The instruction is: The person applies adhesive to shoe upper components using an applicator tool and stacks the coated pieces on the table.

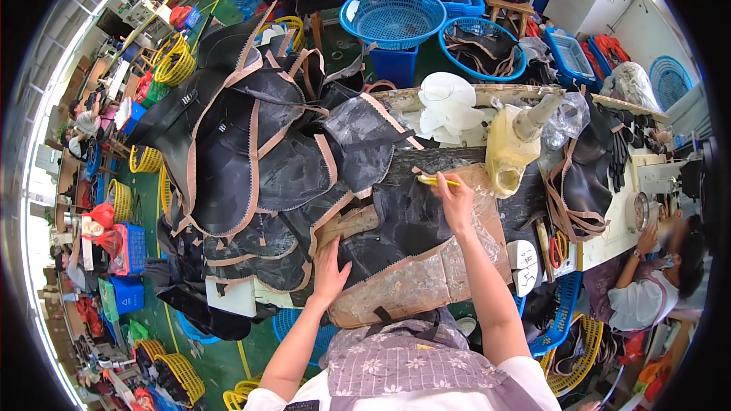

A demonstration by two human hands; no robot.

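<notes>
My right hand (457,204) is closed round a slim yellow-handled tool (437,180), held over the far edge of a black leather-like piece (411,217); its working end is too small to make out. My left hand (330,272) lies flat, thumb apart, at the near left edge of that piece. Pale smears mark the black surface, and a light zigzag-cut strip lines its near edge. Beneath it is a stained brown board (411,285). To the left spreads a heap of similar black pieces (228,137) with light brown edging.
Beyond my right hand stands a smeared yellow plastic container (514,148) beside white paper shapes (449,106). Farther right lie black strapped pieces (582,183) and red-handled scissors (557,250). A co-worker (655,274) sits at the right. Blue baskets (392,15) stand behind the table.
</notes>
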